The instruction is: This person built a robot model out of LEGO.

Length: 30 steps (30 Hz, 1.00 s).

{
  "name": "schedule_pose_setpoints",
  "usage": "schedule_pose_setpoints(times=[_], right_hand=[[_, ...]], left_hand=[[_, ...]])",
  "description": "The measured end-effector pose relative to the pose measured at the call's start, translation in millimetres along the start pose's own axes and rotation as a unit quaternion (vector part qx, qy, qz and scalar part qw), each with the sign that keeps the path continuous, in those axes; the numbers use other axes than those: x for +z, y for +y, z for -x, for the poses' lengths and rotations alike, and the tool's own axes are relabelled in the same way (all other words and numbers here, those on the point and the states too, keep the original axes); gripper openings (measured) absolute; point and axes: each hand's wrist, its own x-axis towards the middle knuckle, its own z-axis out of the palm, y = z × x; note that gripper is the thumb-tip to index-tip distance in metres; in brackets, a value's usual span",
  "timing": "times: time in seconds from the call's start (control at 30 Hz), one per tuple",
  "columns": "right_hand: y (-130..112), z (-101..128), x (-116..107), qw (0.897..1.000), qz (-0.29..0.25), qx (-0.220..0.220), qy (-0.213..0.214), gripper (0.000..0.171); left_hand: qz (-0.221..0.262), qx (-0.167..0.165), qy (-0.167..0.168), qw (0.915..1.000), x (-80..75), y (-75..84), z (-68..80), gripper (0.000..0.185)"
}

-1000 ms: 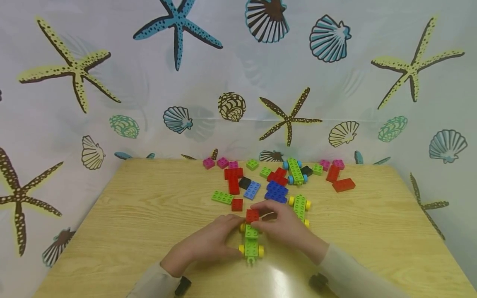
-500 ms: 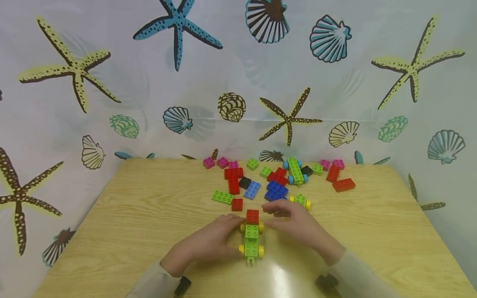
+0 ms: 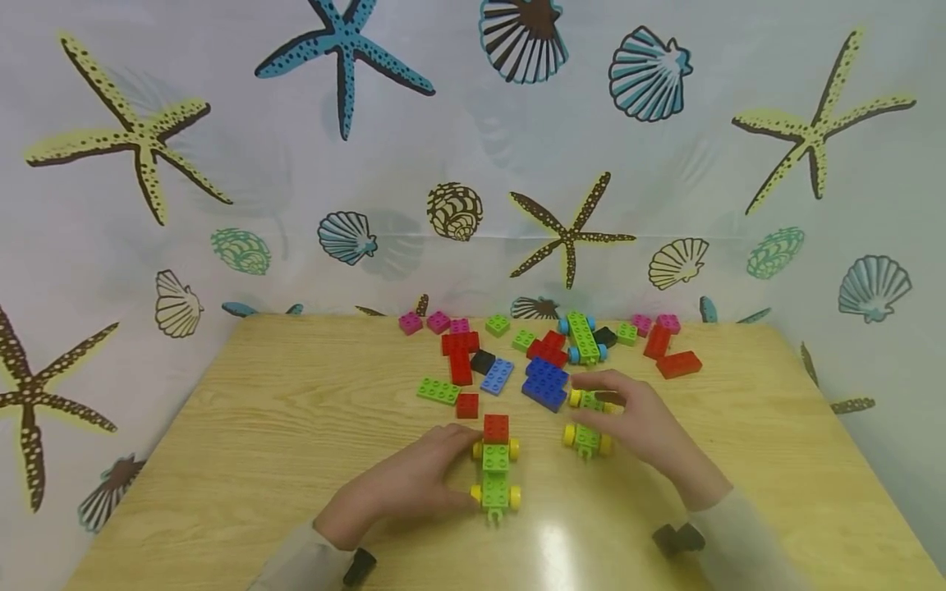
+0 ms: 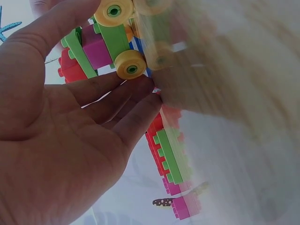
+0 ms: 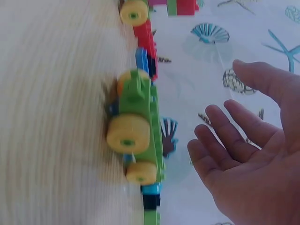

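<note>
In the head view, a green building-block car (image 3: 496, 492) with yellow wheels stands on the table near its front. A red brick (image 3: 496, 428) sits on top at its far end. The left wrist view shows a magenta brick (image 4: 96, 49) stacked between green pieces of this car. My left hand (image 3: 402, 484) holds the car from its left side, thumb by the near wheel and fingers by the far one. My right hand (image 3: 643, 423) hovers over a second green car base (image 3: 588, 442) with yellow wheels, partly hiding it. In the right wrist view, its relaxed fingers are apart from that base.
Behind the hands lie loose bricks: a red brick (image 3: 467, 405), a green brick (image 3: 439, 391), a light blue brick (image 3: 498, 376) and dark blue bricks (image 3: 545, 382). A green base with blue wheels (image 3: 583, 337) stands farther back, with red bricks (image 3: 678, 364) to its right.
My right hand has let go of the red brick on the car and moved right to the second yellow-wheeled base. My left hand has stayed on the first car.
</note>
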Motion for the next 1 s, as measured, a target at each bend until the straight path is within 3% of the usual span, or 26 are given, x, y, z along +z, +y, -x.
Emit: schedule_pose_setpoints(times=[0.2,0.53,1.0], right_hand=[[11,-2,-16,0.999,0.041,0.017,0.018,0.063],[26,-7,-19,0.992,0.086,0.070,-0.053,0.099],[34,-6,-13,0.989,0.109,0.069,-0.069,0.097]], left_hand=[[-0.002,0.001,0.003,1.0000,-1.0,-2.2,0.3,0.090],[-0.003,0.003,0.007,1.0000,0.0,-4.4,-1.6,0.091],[-0.018,0.003,0.012,0.9998,-2.8,-2.2,0.8,0.089]])
